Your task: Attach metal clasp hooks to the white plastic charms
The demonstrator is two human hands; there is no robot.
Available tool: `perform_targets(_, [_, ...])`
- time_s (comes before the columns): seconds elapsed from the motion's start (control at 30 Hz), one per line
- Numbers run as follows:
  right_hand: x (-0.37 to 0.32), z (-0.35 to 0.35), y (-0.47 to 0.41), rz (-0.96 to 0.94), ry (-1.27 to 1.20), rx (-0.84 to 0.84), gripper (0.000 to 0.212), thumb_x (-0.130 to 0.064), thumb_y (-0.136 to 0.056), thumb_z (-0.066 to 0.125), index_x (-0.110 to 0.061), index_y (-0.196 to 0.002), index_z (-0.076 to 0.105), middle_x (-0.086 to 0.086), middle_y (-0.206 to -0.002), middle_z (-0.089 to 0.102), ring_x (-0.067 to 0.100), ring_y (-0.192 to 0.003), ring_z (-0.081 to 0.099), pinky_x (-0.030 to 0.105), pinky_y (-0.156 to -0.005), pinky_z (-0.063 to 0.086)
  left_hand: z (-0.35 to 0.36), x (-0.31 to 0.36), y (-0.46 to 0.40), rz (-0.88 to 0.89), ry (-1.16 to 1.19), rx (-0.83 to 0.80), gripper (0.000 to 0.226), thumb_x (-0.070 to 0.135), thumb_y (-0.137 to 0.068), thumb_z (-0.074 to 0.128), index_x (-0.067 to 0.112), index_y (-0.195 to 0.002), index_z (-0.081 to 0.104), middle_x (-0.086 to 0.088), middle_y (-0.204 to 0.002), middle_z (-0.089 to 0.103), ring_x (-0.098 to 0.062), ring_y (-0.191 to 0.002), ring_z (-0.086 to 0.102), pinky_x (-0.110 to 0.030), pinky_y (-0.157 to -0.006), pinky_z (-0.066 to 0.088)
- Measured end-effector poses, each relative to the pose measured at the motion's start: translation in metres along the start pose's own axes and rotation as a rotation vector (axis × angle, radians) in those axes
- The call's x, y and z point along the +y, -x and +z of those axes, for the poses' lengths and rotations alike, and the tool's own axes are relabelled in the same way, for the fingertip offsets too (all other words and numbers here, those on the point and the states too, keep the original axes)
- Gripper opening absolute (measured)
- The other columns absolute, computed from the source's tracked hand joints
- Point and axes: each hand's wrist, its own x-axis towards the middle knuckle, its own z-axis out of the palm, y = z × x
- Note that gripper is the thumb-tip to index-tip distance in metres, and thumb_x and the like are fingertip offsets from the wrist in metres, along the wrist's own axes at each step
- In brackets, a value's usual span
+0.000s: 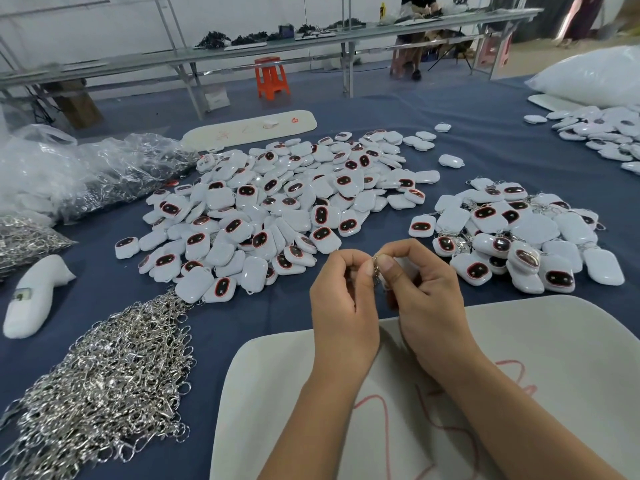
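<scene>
Both hands work at frame centre above the blue bench [450,133]. The left hand [341,299] and right hand [420,292] pinch one metal clasp hook [375,271] between curled fingertips; any charm held is hidden. Finished charms with hooks [519,233] lie centre right. The larger pile of unhooked white charms [277,209] and the loose hooks [104,375] at lower left remain.

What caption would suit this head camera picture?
Both hands, left hand and right hand, pinch a metal clasp hook between heaps of white charms and loose hooks.
</scene>
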Motion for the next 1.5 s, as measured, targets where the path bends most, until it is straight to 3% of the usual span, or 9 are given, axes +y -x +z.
perform_targets(0.1, [0.000,0.001,0.001,0.019,0.014,-0.023,0.014,-0.016,-0.103,0.065,-0.021,-0.091,0.070,0.025,-0.066,0.046,0.040,-0.058,0.036,0.046,-0.050,0.035,-0.004,-0.004,-0.002,0.069,-0.106,0.022,0.014,0.017,-0.099,0.053,0.019,-0.088,0.059,0.009,-0.075,0.058,-0.012,-0.068,0.052,-0.021,-0.064,0.040])
perform_targets(0.2, [0.001,-0.002,-0.002,0.083,0.000,-0.045,0.014,-0.017,-0.103,0.065,-0.026,-0.095,0.073,0.001,-0.063,0.052,0.016,-0.055,0.041,0.026,-0.049,0.039,-0.012,-0.007,-0.005,0.151,-0.229,-0.022,0.012,0.010,-0.099,0.054,0.017,-0.090,0.057,0.009,-0.080,0.058,-0.013,-0.075,0.055,-0.021,-0.066,0.041])
perform_targets(0.27, [0.002,-0.004,-0.006,0.211,-0.122,0.034,0.021,-0.014,-0.104,0.059,-0.031,-0.107,0.071,-0.005,-0.071,0.056,0.011,-0.057,0.047,0.020,-0.051,0.043,-0.016,-0.009,-0.005,0.196,-0.274,-0.080,0.015,0.005,-0.099,0.054,0.016,-0.090,0.056,0.007,-0.084,0.058,-0.015,-0.079,0.055,-0.024,-0.068,0.043])
perform_targets(0.37, [0.001,-0.010,-0.012,0.296,-0.219,0.135,0.021,-0.010,-0.103,0.059,-0.026,-0.116,0.065,-0.001,-0.084,0.062,0.012,-0.058,0.054,0.020,-0.054,0.048,-0.017,-0.008,-0.005,0.238,-0.329,-0.168,0.018,0.000,-0.098,0.055,0.015,-0.088,0.055,0.007,-0.084,0.055,-0.014,-0.077,0.052,-0.025,-0.068,0.040])
perform_targets(0.67, [-0.001,-0.011,-0.013,0.223,-0.136,0.084,0.017,-0.008,-0.096,0.072,-0.016,-0.111,0.070,-0.002,-0.071,0.070,0.014,-0.055,0.060,0.020,-0.052,0.050,-0.014,-0.005,-0.005,0.255,-0.418,-0.306,0.016,-0.005,-0.096,0.056,0.007,-0.086,0.055,0.000,-0.087,0.055,-0.020,-0.080,0.050,-0.040,-0.073,0.043])
perform_targets(1.17, [0.004,-0.007,-0.010,0.179,-0.083,0.142,0.018,-0.013,-0.095,0.074,-0.024,-0.106,0.065,0.006,-0.084,0.069,0.016,-0.058,0.061,0.023,-0.050,0.050,-0.015,-0.007,-0.004,0.217,-0.408,-0.332,0.015,0.001,-0.099,0.053,0.010,-0.087,0.054,0.002,-0.089,0.055,-0.018,-0.082,0.050,-0.040,-0.075,0.044])
perform_targets(1.5, [0.002,-0.005,-0.006,0.141,-0.002,0.177,0.018,-0.015,-0.093,0.075,-0.026,-0.102,0.064,0.000,-0.081,0.069,0.020,-0.056,0.065,0.030,-0.055,0.054,-0.012,-0.006,0.001,0.092,-0.391,-0.248,0.019,0.002,-0.098,0.052,0.014,-0.083,0.052,0.006,-0.083,0.054,-0.014,-0.078,0.051,-0.032,-0.068,0.042])
